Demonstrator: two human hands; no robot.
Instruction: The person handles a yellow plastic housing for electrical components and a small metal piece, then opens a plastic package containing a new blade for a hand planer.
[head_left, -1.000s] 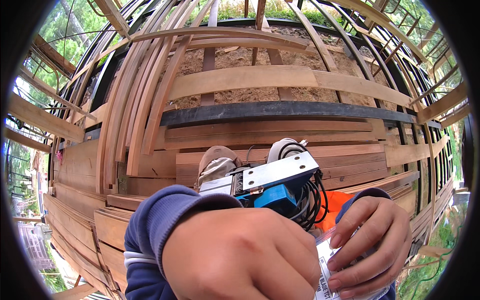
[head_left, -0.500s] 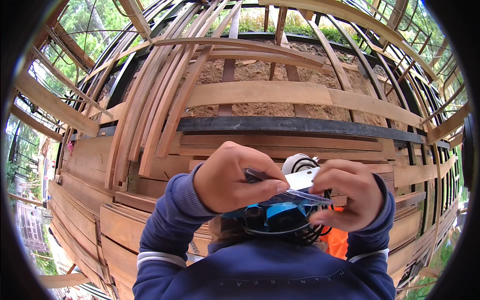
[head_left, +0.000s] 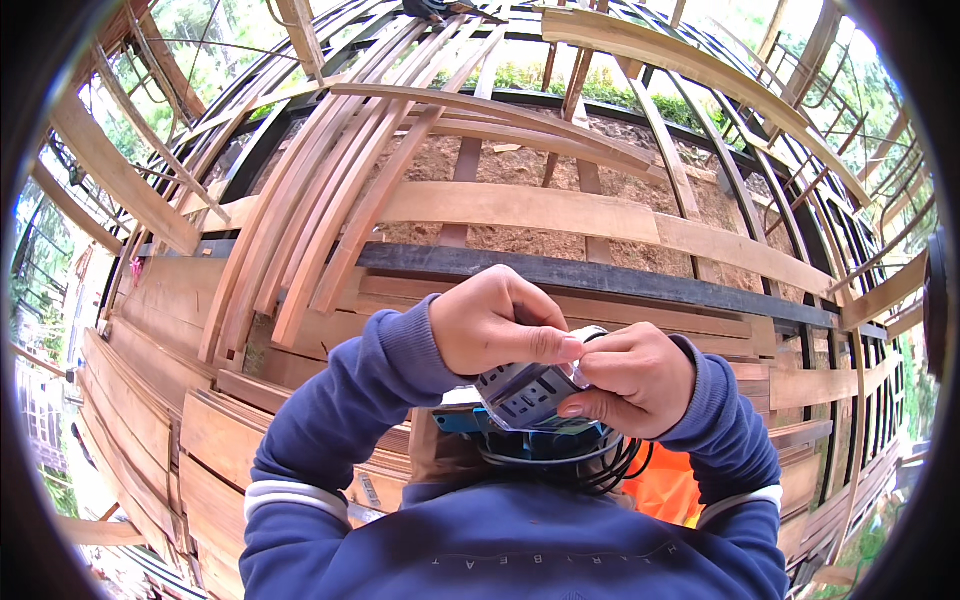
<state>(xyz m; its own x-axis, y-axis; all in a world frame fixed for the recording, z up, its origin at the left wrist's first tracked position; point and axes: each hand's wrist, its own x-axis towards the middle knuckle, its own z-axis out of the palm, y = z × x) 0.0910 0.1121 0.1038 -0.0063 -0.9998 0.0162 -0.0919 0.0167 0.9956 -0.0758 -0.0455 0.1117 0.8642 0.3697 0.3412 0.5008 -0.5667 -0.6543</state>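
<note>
Packet (head_left: 532, 398) now shows printed face

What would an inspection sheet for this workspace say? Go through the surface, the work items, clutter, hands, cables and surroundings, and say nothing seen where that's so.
Surface: brown wooden boards, several in stacks.
Work items: clear packet with a printed insert, partly covering a blue power tool in this view; its contents cannot be made out.
Clutter: long loose timbers lying across a dark beam; orange material near the tool.
Hands: left hand and right hand both grip the packet, fingertips close together.
Cables: dark cable looped beside the tool.
Surroundings: bare earth between the framing, greenery beyond.
</note>
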